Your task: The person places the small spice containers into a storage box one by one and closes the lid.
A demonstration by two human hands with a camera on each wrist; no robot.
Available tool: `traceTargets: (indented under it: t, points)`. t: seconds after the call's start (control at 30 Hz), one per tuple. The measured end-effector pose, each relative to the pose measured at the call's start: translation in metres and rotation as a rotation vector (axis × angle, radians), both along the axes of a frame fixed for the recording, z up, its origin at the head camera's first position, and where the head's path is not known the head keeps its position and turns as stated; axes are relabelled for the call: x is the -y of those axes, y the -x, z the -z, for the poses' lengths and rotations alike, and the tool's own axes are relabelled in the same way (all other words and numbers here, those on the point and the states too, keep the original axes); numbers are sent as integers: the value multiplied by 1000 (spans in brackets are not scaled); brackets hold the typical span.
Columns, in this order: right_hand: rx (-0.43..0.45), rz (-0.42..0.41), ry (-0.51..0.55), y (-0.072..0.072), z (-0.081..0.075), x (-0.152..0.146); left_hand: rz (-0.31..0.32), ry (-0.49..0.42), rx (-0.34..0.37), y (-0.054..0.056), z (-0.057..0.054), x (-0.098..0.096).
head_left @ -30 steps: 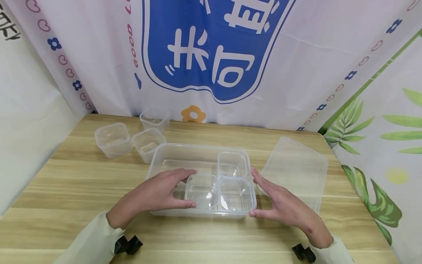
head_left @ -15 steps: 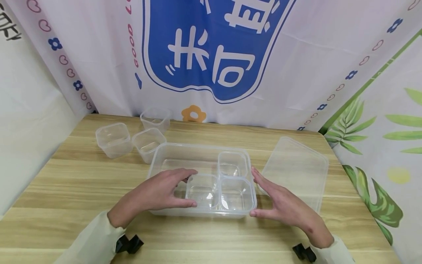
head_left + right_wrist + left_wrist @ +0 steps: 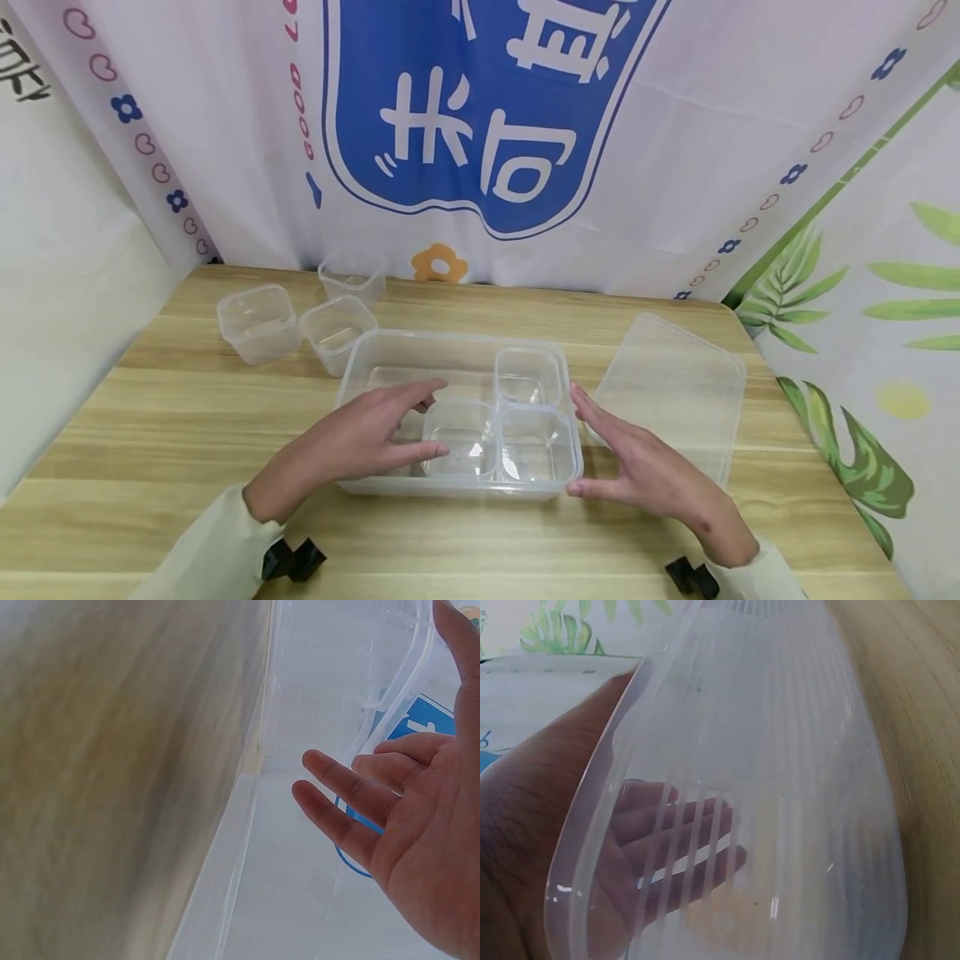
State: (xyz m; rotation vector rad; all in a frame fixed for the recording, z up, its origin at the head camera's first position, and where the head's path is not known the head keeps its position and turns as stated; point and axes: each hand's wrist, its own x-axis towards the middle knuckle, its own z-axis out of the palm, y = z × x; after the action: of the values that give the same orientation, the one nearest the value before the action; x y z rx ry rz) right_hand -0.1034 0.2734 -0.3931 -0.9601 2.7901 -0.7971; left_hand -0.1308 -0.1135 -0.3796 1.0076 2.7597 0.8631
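A large clear plastic container (image 3: 442,335) lies across the table in the head view, with 3 small clear boxes inside its right half. My left hand (image 3: 375,429) hovers over its left part, thumb and fingers spread beside the front-middle small box (image 3: 459,437). Through the ribbed wall in the left wrist view, that left hand (image 3: 679,851) shows with its fingers extended. My right hand (image 3: 641,458) is at the container's right end, thumb and fingers spread near the wall; touch there is unclear. Loosely extended fingers of the right hand (image 3: 412,817) appear in the right wrist view.
Behind and left of the large container stand 3 more small clear boxes, a left one (image 3: 258,329), a near one (image 3: 337,333) and a back one (image 3: 354,279). A flat translucent lid (image 3: 675,387) lies at the right. A printed curtain (image 3: 637,208) hangs along the back table edge.
My left hand has risen slightly from the front-middle small box, its thumb lifting a little. The right hand and the containers stay where they were; the head view tilts slightly.
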Motion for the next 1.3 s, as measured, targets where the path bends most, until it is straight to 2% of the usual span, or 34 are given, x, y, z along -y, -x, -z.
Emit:
traceTargets:
  t: [0.17, 0.37, 0.6, 0.8, 0.9, 1.07, 1.23, 1.3]
  points:
    - [-4, -8, 7, 0, 1, 0, -13, -9, -73, -1, -2, 5]
    - [-4, -8, 11, -1, 2, 1, -27, -26, -126, 1, -11, 20]
    - [0, -3, 11, -2, 2, 0, -90, -52, -220, 10, -23, 46]
    - [16, 9, 7, -2, 1, 0, -186, 0, -271, 18, -30, 73]
    - [15, 4, 8, -2, 1, 0, -227, 21, -313, 23, -30, 88]
    - [10, -4, 8, 0, 0, 1, -289, -3, -378, 37, -26, 114]
    - [17, -1, 8, 1, -1, 1, -360, -8, -394, 53, -18, 139]
    - [18, -1, 9, 1, -1, 1, -397, -2, -380, 58, -17, 148]
